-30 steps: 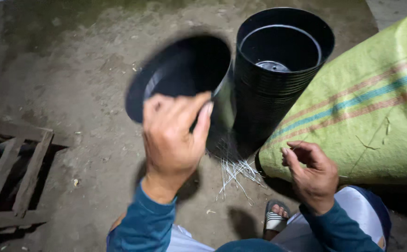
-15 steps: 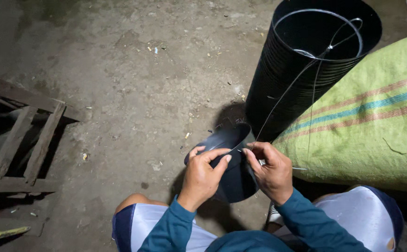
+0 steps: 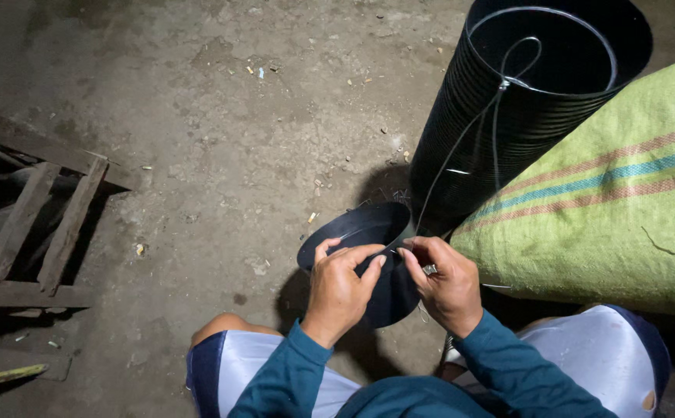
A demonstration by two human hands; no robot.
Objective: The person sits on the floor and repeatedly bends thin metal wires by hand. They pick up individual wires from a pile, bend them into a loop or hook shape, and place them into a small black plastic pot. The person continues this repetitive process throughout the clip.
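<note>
A dusty concrete floor (image 3: 221,139) fills most of the frame, littered with small scraps and dimly lit. At the left edge lies a rough wooden pallet (image 3: 35,232), partly in shadow. In the upper right stands a tall stack of nested black plastic pots (image 3: 500,116), and a thin wire (image 3: 500,93) loops over its rim and runs down toward the hands. Leaning beside the stack, along the right side, is a large green woven sack (image 3: 616,209) with coloured stripes.

Low in the middle, a single black pot (image 3: 360,232) is held tilted over the person's lap, its mouth turned toward the upper left. The left hand (image 3: 341,290) grips the pot's rim, fingers curled over the edge and thumb closing against it. The right hand (image 3: 446,282) sits just beside it, fingertips pinching the end of the wire at the rim. Teal sleeves and pale shorts show along the bottom edge
</note>
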